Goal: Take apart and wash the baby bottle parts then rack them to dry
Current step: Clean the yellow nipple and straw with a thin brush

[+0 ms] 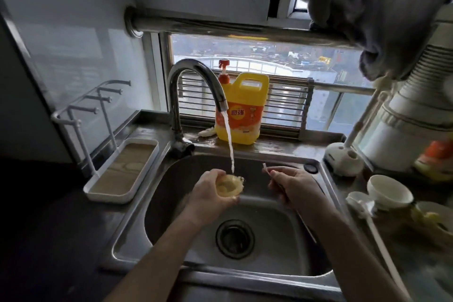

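Note:
Over the steel sink, my left hand grips a yellowish translucent bottle part, its open side turned up. Water from the tap runs straight onto its rim. My right hand is to the right of the stream and pinches a thin white stick-like tool, its tip pointing up and left. The drying rack, white with upright pegs over a tray, stands on the counter left of the sink and holds nothing.
A yellow dish soap jug stands behind the tap on the window ledge. Right of the sink are a white cap, a long-handled white brush, another yellowish bottle part and a white brush holder. The drain sits mid-basin.

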